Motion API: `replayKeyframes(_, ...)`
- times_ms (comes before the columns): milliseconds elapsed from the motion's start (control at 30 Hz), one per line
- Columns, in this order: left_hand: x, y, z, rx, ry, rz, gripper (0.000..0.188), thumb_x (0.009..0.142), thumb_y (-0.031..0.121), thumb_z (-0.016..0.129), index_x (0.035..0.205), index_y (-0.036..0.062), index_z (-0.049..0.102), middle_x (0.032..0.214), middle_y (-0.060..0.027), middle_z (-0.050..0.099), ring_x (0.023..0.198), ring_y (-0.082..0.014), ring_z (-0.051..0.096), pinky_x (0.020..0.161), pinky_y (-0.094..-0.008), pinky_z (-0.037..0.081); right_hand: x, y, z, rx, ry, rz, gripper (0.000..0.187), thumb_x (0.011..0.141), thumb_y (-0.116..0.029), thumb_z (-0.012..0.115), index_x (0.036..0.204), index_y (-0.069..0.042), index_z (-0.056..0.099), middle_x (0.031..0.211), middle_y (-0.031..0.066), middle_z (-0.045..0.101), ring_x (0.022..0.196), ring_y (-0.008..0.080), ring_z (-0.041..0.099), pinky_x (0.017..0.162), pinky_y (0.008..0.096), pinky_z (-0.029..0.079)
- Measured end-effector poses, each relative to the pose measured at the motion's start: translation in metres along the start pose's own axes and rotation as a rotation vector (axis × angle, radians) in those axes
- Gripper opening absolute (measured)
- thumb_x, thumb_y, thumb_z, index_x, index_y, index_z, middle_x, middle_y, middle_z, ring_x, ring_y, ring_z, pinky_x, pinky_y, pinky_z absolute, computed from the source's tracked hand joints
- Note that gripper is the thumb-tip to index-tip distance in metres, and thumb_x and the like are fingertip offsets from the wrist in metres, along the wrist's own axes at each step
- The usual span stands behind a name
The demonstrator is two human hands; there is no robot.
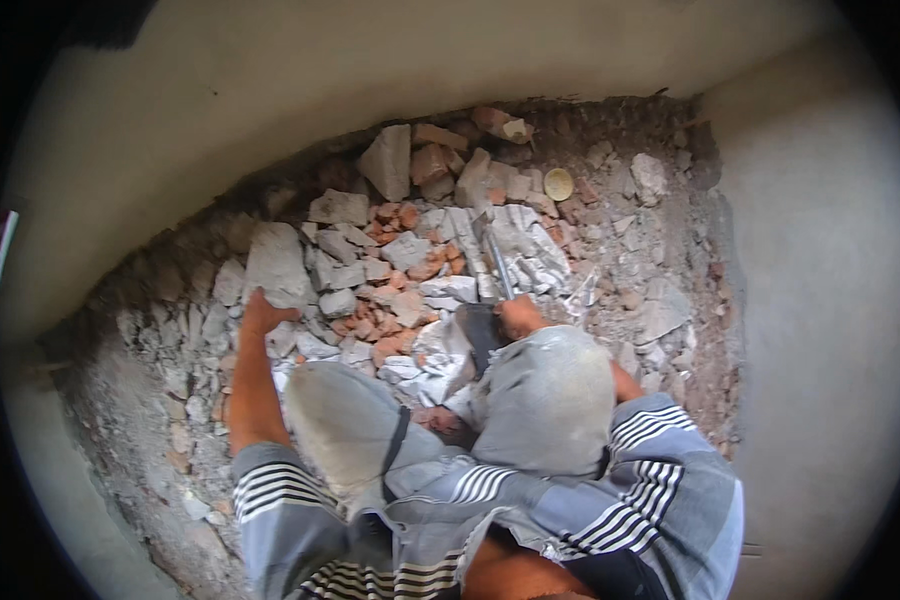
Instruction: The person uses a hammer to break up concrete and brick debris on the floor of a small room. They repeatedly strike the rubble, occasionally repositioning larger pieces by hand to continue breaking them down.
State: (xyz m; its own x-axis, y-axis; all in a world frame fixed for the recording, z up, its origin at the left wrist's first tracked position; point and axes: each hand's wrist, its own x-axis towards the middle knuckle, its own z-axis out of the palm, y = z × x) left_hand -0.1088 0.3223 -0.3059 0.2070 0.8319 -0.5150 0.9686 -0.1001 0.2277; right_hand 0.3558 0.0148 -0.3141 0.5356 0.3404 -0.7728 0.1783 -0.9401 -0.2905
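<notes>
At the left of the rubble, my left hand [265,313] grips the lower edge of a large pale grey concrete chunk [278,264]. Its thumb points right along that edge, and some of its fingers are hidden. My right hand [519,317] is closed around a thin metal bar [499,262] in front of my right knee. The bar slants up and left over a crumpled white sheet or sack [528,248], and its far end is hard to make out. Broken orange brick pieces [407,305] and grey lumps lie between my hands.
Larger blocks [386,163] are piled along the far wall [450,55]. A round yellowish disc [558,184] lies near them. Another bare wall [820,300] bounds the right side. Loose rubble and dirt [160,440] spread to the left of my knees.
</notes>
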Motion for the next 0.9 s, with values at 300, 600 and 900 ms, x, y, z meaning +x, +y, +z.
replayKeyframes(300,-0.008,0.004,-0.007,-0.078,0.016,-0.01,0.113,0.053,0.05,0.09,0.137,-0.0103,0.046,0.126,-0.0323,0.06,0.12,-0.0421,0.06,0.1,-0.0447,0.05,-0.122,-0.171,-0.233,0.621,0.545,-1.23,0.037,0.099,-0.042,0.061,0.076,-0.016,0.048,0.056,-0.0026,0.05,0.046,0.0082,0.052,0.042,0.0279,0.044)
replayKeyframes(600,-0.005,0.003,-0.01,-0.061,-0.043,-0.014,0.113,0.054,0.053,0.089,0.137,-0.0095,0.046,0.128,-0.0307,0.059,0.12,-0.0413,0.059,0.1,-0.0445,0.049,-0.025,0.001,-0.054,-0.396,0.114,0.007,0.048,0.088,-0.024,0.063,0.127,0.003,0.061,0.123,0.0334,0.061,0.118,0.0427,0.06,0.105,0.0489,0.044)
replayKeyframes(900,-0.013,0.011,-0.015,-0.067,0.041,0.018,0.11,0.053,0.051,0.09,0.134,-0.0108,0.048,0.122,-0.032,0.062,0.117,-0.0423,0.061,0.098,-0.0442,0.05,-0.083,-0.093,-0.219,0.269,0.438,-0.89,0.039,0.094,-0.041,0.066,0.092,-0.003,0.066,0.067,0.0016,0.057,0.056,0.0145,0.055,0.051,0.032,0.045)
